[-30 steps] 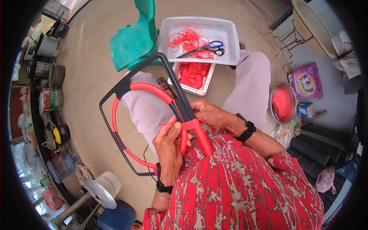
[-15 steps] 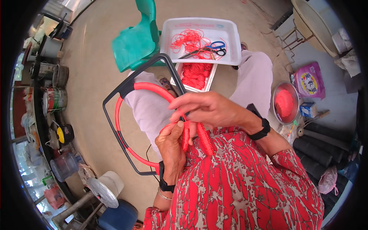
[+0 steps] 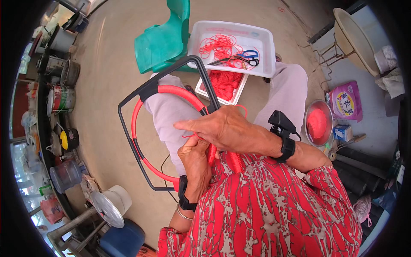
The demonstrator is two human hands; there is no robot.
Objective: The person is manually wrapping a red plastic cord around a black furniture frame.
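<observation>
And here's the scene: a black rounded frame with an inner ring (image 3: 149, 88) tilts across the person's lap, over the left thigh, its curved hoop partly bound in glossy red cord (image 3: 180, 91). The left hand (image 3: 195, 158) is in tight, fingers curled around a red-wrapped bar near the frame's lower right corner, fingertips showing on the far side. Over the top comes the right hand (image 3: 227, 130), lying across the left, index finger out straight to the left, the others bent; whether they pinch the cord, I can't tell, because the grip is hidden. A short strand pokes out under that index finger, and a loose loop curls up behind the hand.

Beyond the knees, a white plastic tray (image 3: 267, 40) carries loose tangled red strands (image 3: 220, 43) and scissors with blue and black handles (image 3: 236, 57); faint reddish lettering runs along its far wall, too pale to read. Below it, a white box (image 3: 239, 92) brims with more red strands.

Off right, a purple plastic bag (image 3: 346, 100) shows bold printed characters over a yellow disc; beside it, a blue-and-white carton (image 3: 342, 132), print too small.
</observation>
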